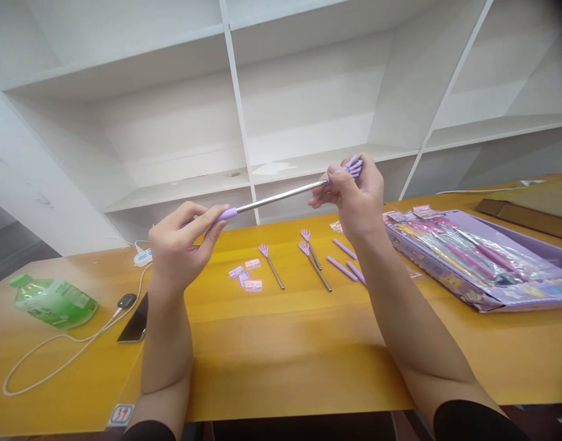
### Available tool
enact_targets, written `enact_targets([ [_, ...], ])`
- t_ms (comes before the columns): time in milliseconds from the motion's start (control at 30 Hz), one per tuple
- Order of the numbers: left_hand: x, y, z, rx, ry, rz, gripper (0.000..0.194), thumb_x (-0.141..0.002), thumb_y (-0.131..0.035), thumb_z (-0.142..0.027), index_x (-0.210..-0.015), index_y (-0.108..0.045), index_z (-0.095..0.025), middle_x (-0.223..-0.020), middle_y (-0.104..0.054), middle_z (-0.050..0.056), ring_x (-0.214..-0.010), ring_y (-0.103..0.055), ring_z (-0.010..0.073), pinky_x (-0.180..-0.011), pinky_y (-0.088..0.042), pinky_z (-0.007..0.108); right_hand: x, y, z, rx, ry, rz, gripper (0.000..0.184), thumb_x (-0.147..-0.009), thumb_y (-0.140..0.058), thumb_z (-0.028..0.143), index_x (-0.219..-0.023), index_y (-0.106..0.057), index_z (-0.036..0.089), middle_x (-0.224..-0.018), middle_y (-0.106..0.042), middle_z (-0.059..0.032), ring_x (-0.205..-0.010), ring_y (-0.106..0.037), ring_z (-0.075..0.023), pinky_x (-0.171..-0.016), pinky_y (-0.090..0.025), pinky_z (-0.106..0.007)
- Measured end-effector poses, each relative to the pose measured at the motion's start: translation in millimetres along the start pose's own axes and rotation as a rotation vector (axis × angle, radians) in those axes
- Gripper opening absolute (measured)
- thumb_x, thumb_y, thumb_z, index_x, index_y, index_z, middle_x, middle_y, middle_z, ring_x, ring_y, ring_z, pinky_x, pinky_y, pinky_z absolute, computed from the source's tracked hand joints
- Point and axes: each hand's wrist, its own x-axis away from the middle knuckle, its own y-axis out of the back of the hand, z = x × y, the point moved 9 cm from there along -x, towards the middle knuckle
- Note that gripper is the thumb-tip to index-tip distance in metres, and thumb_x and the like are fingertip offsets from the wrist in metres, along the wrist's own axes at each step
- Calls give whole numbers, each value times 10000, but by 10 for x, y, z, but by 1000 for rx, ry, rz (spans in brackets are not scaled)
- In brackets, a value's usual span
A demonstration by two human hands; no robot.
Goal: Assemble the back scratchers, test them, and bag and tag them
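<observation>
I hold a telescopic back scratcher (276, 197) stretched out in the air above the yellow table (281, 361). My left hand (182, 245) is closed around its purple handle at the left end. My right hand (352, 196) pinches the purple claw head at the right end. The silver rod spans between them. On the table beneath lie three more small purple scratchers (314, 257), several loose purple handles (345, 263) and small pink labels (247, 274).
A purple display box (529, 294) of packaged scratchers lies at the right. A cardboard piece (524, 211) sits behind it. At the left are a green pouch (54, 301), a black phone (134, 321) and a white cable (56, 355). White shelves (237, 110) stand behind.
</observation>
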Motion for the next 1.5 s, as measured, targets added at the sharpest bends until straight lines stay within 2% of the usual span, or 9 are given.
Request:
enact_targets([
  [267,-4,-152,-98,-3,0,21,190,-1081,-732,-289,-1219,-860,-316,-918,-803,22,-707,-680,141,-620,-501,301,108,-137,-29,8,-12,6,602,-797,-891,746,-1064,-559,320,-749,-676,21,-650,-751,-218,-562,-591,-352],
  [367,-2,-152,-128,-11,-18,2,180,-1072,-747,-273,-1208,-859,-307,-909,-804,17,-703,-680,137,-606,-483,296,148,-203,-67,-21,-26,4,651,-791,-881,772,-1127,-540,330,-711,-665,37,-606,-738,-215,-523,-560,-331],
  [533,5,-99,-180,-48,-34,-11,186,-1053,-777,-250,-1207,-852,-323,-916,-817,3,-700,-691,129,-577,-450,299,226,-317,-129,-55,-65,22,647,-814,-866,758,-1106,-488,321,-677,-660,59,-528,-692,-181,-493,-534,-307],
  [733,3,-170,-286,-54,-72,-15,181,-1050,-780,-230,-1202,-852,-296,-943,-838,17,-707,-716,133,-575,-483,292,369,-461,-144,-79,-76,57,646,-831,-856,750,-1125,-460,332,-680,-634,68,-629,-762,-214,-496,-537,-296],
  [867,9,-273,-255,-4,-58,-35,154,-1061,-771,-251,-1180,-859,-294,-950,-847,20,-707,-727,130,-586,-524,281,441,-472,-70,-38,-47,45,602,-863,-829,743,-1108,-459,336,-685,-626,59,-668,-781,-229,-504,-543,-295],
  [967,13,-323,-245,47,-41,-48,152,-1063,-770,-254,-1177,-860,-298,-970,-854,20,-740,-754,137,-618,-578,281,468,-454,-20,-33,-33,35,617,-864,-819,758,-1177,-477,351,-707,-652,47,-687,-799,-245,-509,-556,-305],
  [1200,4,-298,-352,57,-65,-73,158,-1050,-781,-243,-1175,-861,-298,-970,-858,21,-765,-769,161,-663,-606,308,506,-505,-34,-77,-44,49,657,-865,-819,770,-1258,-473,372,-669,-641,67,-611,-778,-232,-498,-564,-304],
  [1367,-4,-308,-188,84,17,-18,151,-1077,-751,-356,-1146,-871,-298,-974,-843,33,-791,-753,171,-694,-606,320,476,-503,55,-28,-54,78,624,-867,-831,776,-1231,-545,358,-723,-679,39,-637,-765,-213,-537,-587,-309],
  [1500,-30,-197,31,30,68,6,177,-1091,-727,-406,-1112,-863,-295,-856,-777,19,-653,-598,143,-622,-481,323,386,-450,236,110,-38,279,611,-824,-957,598,-1284,-670,317,-953,-753,-19,-780,-774,-217,-659,-657,-341],
])
